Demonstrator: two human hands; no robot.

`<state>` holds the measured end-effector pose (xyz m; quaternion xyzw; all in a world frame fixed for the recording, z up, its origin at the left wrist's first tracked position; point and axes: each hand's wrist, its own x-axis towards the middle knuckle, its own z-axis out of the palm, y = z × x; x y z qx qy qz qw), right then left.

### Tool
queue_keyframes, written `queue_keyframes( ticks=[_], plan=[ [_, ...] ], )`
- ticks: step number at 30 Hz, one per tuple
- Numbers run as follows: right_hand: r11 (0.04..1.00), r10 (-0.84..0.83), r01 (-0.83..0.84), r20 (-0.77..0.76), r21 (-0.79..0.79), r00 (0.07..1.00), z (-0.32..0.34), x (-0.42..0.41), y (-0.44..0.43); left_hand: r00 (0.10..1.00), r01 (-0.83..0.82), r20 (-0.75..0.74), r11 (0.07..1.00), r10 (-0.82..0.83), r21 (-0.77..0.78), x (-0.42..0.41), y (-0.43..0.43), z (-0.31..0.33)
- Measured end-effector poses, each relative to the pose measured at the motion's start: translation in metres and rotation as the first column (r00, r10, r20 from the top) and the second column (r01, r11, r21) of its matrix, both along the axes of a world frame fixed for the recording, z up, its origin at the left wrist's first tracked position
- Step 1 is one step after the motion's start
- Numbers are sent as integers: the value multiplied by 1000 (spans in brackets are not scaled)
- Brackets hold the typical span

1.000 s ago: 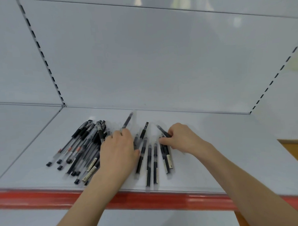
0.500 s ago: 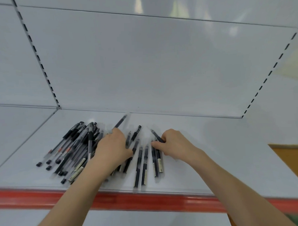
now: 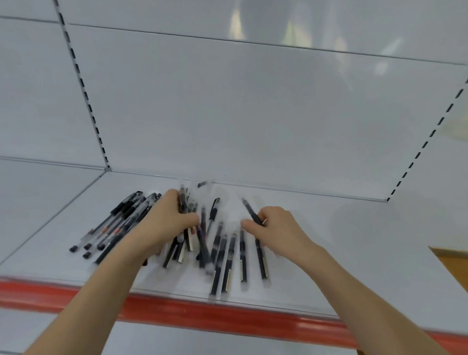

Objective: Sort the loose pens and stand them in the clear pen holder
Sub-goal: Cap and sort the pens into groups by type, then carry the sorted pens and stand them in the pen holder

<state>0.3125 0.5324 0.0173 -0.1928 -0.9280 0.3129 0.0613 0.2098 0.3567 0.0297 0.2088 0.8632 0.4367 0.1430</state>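
Many black and clear pens lie loose on a white shelf (image 3: 337, 240). One pile of pens (image 3: 117, 222) fans out at the left. A row of several pens (image 3: 225, 261) lies near the front edge in the middle. My left hand (image 3: 165, 223) is closed around a bunch of pens (image 3: 184, 206), which point away from me. My right hand (image 3: 278, 229) pinches a single black pen (image 3: 250, 210) that sticks up toward the back. No clear pen holder is in view.
The shelf has a red front strip (image 3: 206, 312) with a clear lip. A white back panel (image 3: 224, 110) rises behind, with slotted uprights (image 3: 87, 103) left and right. A brown surface (image 3: 462, 266) shows at the far right.
My left hand has closed on a bunch of pens and pulled them together. The right hand keeps its pen. The view has shifted slightly.
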Motion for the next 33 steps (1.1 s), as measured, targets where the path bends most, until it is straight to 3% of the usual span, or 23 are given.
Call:
queue_keyframes(
  ticks=[2,5,7,10,14,18,27,30,33],
  plan=[
    [999,-19,14,-99,-52,995,10,-1,-5,994,-66,104,961,39,270,-6,-5,0],
    [972,-34,-13,-195,-236,980,21,-6,-18,969,-169,243,810,34,561,-5,-12,6],
    [919,-53,-42,-229,-391,972,27,-11,-28,943,-223,332,691,-27,688,2,-15,14],
    [835,-86,-76,-267,-545,960,35,-20,-48,920,-223,368,591,-135,775,8,-27,23],
    [715,-60,-170,-302,-678,951,47,-32,-86,899,-191,351,490,-260,850,10,-54,28],
    [637,33,-291,-352,-714,935,55,-51,-142,941,-86,230,480,-250,873,8,-106,28],
    [486,181,-500,-477,-717,860,59,-105,-326,976,-183,216,656,31,732,3,-287,25],
    [393,204,-539,-501,-745,841,59,-124,-392,967,-253,197,632,159,733,4,-351,20],
    [264,215,-502,-457,-824,863,59,-142,-456,909,-403,257,527,329,749,5,-412,14]
  ],
)
